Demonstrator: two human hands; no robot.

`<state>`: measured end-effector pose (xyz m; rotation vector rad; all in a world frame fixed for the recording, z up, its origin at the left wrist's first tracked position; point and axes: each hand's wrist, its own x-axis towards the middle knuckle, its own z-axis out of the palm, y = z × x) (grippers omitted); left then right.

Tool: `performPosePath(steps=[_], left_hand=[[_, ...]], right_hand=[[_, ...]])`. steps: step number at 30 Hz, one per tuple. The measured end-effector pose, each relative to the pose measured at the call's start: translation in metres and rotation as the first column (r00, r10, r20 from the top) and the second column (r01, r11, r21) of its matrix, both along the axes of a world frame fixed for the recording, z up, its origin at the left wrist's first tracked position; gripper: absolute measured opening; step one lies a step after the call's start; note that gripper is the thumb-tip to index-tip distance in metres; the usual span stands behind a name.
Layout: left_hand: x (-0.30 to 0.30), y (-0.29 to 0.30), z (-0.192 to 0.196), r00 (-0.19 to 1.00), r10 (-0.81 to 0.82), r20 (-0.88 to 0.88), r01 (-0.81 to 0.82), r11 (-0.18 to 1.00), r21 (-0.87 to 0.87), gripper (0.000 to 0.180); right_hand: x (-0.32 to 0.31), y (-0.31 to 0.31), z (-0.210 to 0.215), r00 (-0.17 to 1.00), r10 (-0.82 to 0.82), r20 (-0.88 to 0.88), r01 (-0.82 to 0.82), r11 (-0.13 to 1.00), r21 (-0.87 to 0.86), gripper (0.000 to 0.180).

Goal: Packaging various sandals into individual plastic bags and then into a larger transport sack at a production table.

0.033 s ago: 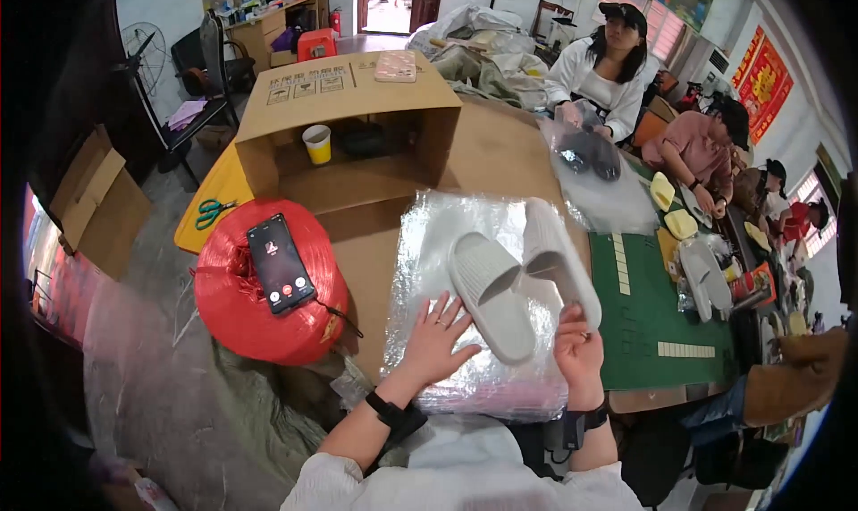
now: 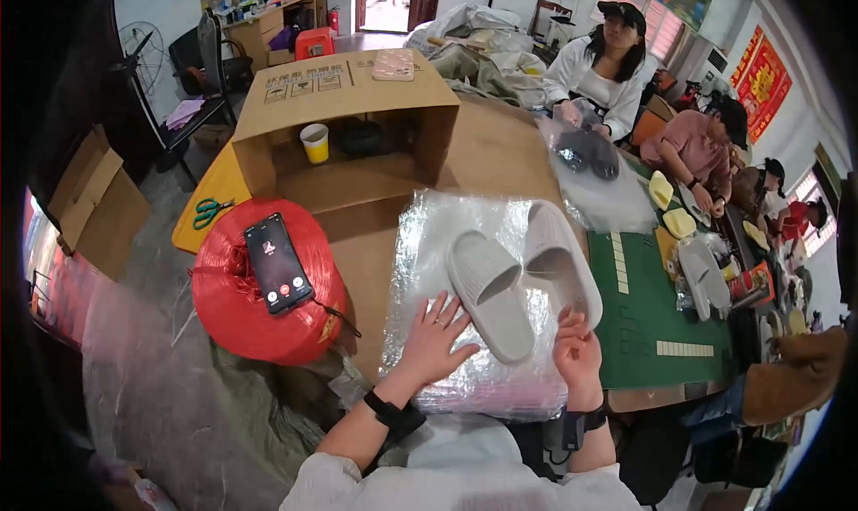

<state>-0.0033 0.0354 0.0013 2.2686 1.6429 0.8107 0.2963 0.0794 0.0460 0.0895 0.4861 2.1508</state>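
A person's left hand [image 2: 433,346], fingers spread, rests flat on clear plastic [image 2: 418,243], apparently steadying it beneath two grey slippers [image 2: 502,319], while the right hand [image 2: 577,354], fingers curled together, meets one heel [image 2: 590,309] (whether gripping, one cannot tell).

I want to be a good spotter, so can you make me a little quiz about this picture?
1. True or false: the right hand is by the heel end of a grey slipper.
2. What does the left hand rest on? A) the phone; B) the clear plastic; C) the red roll.
3. Fill in: the cup inside the cardboard box is white and ____.

Key: 1 true; 2 B; 3 yellow.
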Motion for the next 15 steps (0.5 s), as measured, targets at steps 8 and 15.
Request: performPosePath(steps=[8, 15], left_hand=[[-0.003, 0.0, -0.002, 1.0, -0.007, 0.011, 0.007, 0.999, 0.044, 0.064], [0.001, -0.001, 0.0, 1.0, -0.007, -0.011, 0.008, 0.999, 0.041, 0.064]], right_hand=[[0.028, -0.022, 0.003, -0.279, -0.267, 0.922, -0.297, 0.937, 0.181, 0.045], [0.041, -0.002, -0.001, -0.482, -0.516, 0.708, -0.363, 0.853, 0.375, 0.075]])
